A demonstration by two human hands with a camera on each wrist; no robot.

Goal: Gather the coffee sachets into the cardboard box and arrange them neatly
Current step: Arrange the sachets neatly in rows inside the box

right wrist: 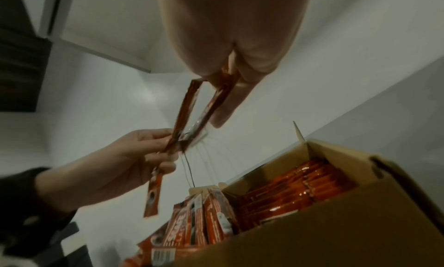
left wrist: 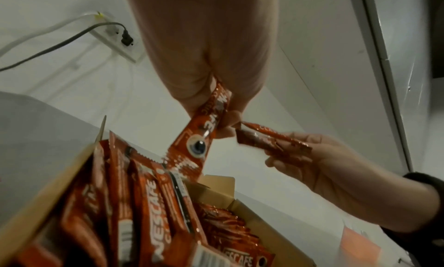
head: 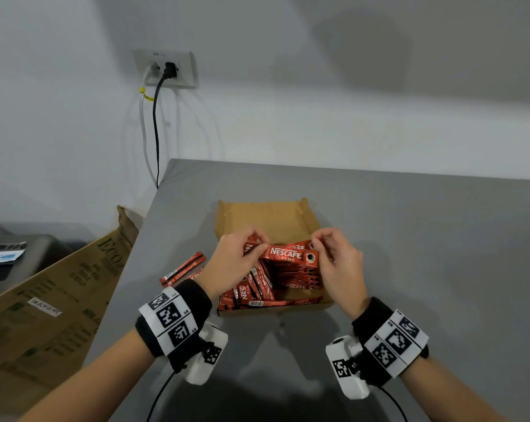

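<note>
An open cardboard box lies on the grey table. Red coffee sachets are stacked flat in its right half, and others stand jumbled at its left. Above the box both hands hold a Nescafe sachet level. My left hand pinches its left end along with another sachet that hangs down. My right hand pinches the right end. In the right wrist view two sachets span between the hands. Two loose sachets lie on the table left of the box.
A large printed cardboard sheet leans against the table's left edge. A wall socket with a black and a white cable hanging down is behind the table's far left corner. A dark unit with papers stands at far left.
</note>
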